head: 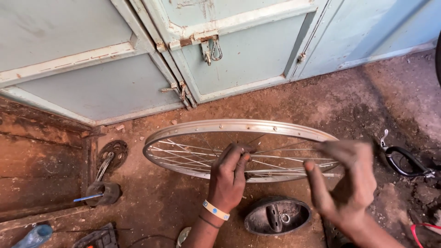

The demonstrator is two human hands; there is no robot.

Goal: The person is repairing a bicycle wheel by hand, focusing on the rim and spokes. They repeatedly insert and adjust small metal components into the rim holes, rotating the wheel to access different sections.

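Pinching a spoke at the hub of the bicycle wheel [239, 126] with left hand [228, 177] fingers closed; right hand [347, 179] blurred beside the rim, grip impossible to tell. Wheel held tilted above the dirt floor [321, 101], over an upturned saddle [277, 216]. Best done holding the rim steady and handling one spoke at a time.
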